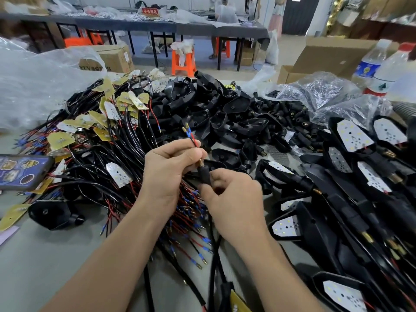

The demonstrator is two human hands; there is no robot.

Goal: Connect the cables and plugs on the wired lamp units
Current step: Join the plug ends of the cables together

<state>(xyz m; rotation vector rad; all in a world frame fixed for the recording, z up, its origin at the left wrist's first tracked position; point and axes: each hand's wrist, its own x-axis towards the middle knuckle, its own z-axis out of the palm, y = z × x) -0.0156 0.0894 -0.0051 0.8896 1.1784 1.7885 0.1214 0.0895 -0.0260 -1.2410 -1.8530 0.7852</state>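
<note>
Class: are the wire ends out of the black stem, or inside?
Out: wire ends protrude above the black stem, pinched by the left hand.

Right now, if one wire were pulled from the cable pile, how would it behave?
Probably floppy: strands in the cable pile bend and loop. Likely to snag, since they cross and tangle. Seemingly light: the left hand pinches two wires.

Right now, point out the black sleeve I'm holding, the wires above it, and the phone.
black sleeve (204,175): head view, its middle
wires (189,131): head view, blue sleeve near the tip
phone (21,172): head view, its patterned back
</note>
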